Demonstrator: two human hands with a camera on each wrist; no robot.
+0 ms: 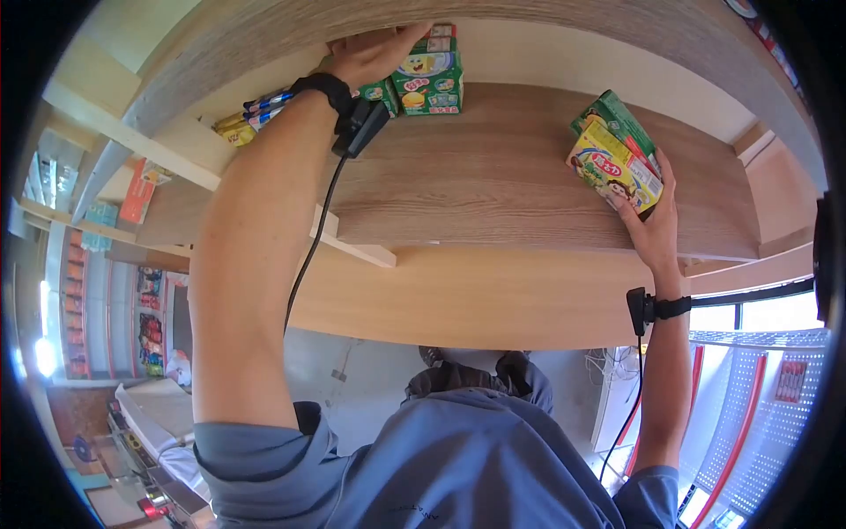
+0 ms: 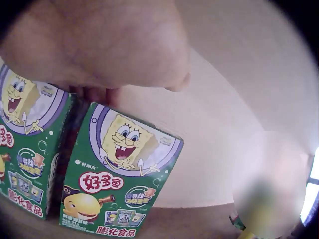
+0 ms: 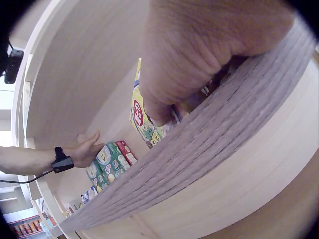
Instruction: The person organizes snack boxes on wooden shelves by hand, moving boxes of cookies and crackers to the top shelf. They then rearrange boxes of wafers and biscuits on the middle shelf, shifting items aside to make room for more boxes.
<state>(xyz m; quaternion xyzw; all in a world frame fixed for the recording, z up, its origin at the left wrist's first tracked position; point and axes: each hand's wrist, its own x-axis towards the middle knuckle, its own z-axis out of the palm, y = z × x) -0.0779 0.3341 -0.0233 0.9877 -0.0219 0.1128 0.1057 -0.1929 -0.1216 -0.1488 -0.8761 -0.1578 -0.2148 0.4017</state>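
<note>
Green SpongeBob snack boxes (image 1: 429,78) stand in a row at the back of the wooden shelf (image 1: 493,176), abt 12 o'clock in the head view. Left hand (image 1: 374,51) rests on top of them, fingers straight and close together, laid flat over the box tops; palm not wrapped round any box. In the left wrist view two of these boxes (image 2: 119,174) stand side by side, touching, printed fronts facing the cam, w/ fingertips (image 2: 94,93) just at their upper edge.

Right hand (image 1: 654,220), at abt 3 o'clock on the shelf, grips two boxes held together: a yellow box (image 1: 612,169) in front and a green box (image 1: 619,121) behind, both tilted. Fingers curl up round the far side, thumb along the near edge. The pair sits well apart from the SpongeBob row. Right wrist view shows the yellow box (image 3: 142,119) against the palm; finger detail there is blurred, cannot tell more.

Further out: at 10 o'clock of the row, blue-and-yellow packets (image 1: 251,115) lie near the shelf's left end. Black wrist cams w/ cables on both wrists. Store racks w/ goods (image 1: 150,326) at 8 o'clock, a white perforated rack (image 1: 758,388) at 4 o'clock.
</note>
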